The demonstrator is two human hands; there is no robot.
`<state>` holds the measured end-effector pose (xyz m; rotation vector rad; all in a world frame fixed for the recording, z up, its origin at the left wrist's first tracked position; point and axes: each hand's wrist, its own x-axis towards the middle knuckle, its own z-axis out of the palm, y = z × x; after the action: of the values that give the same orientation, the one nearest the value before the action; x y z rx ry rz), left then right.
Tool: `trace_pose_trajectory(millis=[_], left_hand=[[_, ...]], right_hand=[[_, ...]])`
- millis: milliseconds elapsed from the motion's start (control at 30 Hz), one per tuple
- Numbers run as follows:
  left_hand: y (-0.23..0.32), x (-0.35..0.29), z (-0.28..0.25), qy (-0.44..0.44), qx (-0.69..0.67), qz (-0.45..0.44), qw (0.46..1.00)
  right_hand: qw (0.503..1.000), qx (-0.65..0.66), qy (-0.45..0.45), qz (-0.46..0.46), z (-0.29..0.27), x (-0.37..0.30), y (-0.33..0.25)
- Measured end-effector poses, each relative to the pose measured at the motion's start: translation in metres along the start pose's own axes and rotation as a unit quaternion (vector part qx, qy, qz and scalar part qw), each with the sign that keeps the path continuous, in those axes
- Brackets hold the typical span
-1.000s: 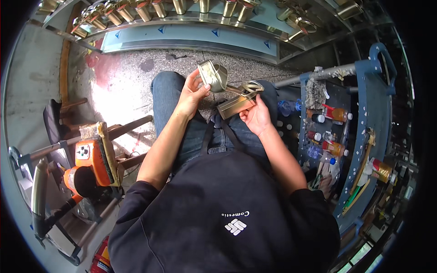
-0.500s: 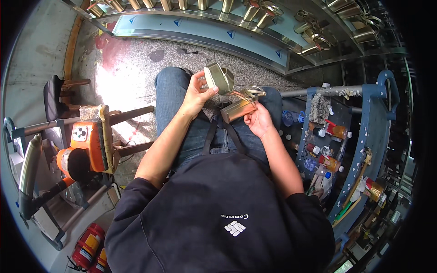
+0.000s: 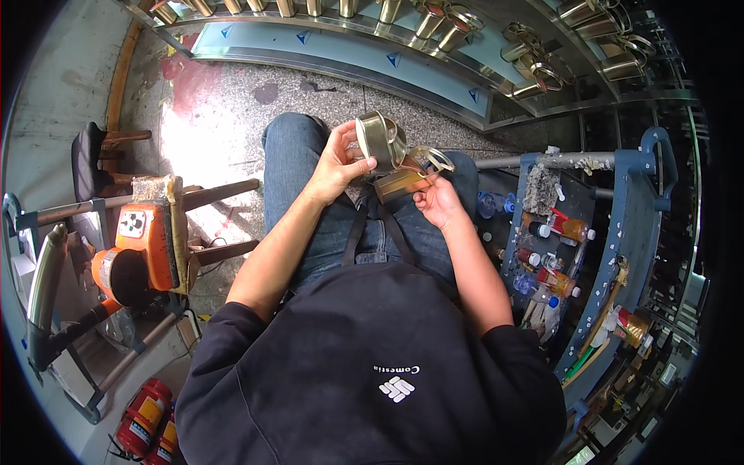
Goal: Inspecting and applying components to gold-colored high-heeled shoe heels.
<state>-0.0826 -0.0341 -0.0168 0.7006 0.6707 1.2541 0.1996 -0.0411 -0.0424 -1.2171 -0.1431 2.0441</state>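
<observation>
Above my lap I hold a shiny gold high-heeled sandal (image 3: 375,139) with a pale sole edge. My left hand (image 3: 336,167) is closed around its front part, thumb on the near side and fingers behind. The sandal's thick gold heel (image 3: 397,184) points toward my lap. At the back end, by the looped ankle strap (image 3: 439,158), my right hand (image 3: 439,203) pinches the sandal with its fingertips. Its curled fingers partly hide the exact spot gripped.
Ahead stands a metal rack (image 3: 325,72) with several gold heeled shoes (image 3: 453,32). On the right, a blue-framed cart (image 3: 612,225) carries bottles (image 3: 572,226). An orange machine (image 3: 147,244) stands at left, red fire extinguishers (image 3: 145,417) below it, a dark stool (image 3: 90,159) beyond.
The sandal has tilted and turned slightly in my hands, and its front part has shifted a little to the right. Both hands keep their hold.
</observation>
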Motion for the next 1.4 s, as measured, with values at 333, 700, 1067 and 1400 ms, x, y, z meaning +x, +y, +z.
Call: trace_pose_trajectory(millis=[333, 700, 1067, 1400], left_hand=[[-0.004, 0.005, -0.005, 0.008, -0.01, -0.006, 1.0], [-0.018, 0.009, -0.01, 0.081, 0.029, -0.027, 0.996], [-0.012, 0.005, 0.001, 0.086, 0.042, -0.007, 0.995], [-0.007, 0.01, 0.019, 0.099, 0.196, 0.065, 0.974]], right_hand=[[1.0, -0.002, 0.01, -0.015, -0.004, 0.0, 0.002], [0.999, -0.014, -0.013, -0.045, -0.009, -0.005, 0.0], [0.999, -0.037, 0.019, -0.022, -0.001, -0.004, 0.0], [0.958, -0.273, -0.086, 0.011, 0.03, -0.038, 0.005]])
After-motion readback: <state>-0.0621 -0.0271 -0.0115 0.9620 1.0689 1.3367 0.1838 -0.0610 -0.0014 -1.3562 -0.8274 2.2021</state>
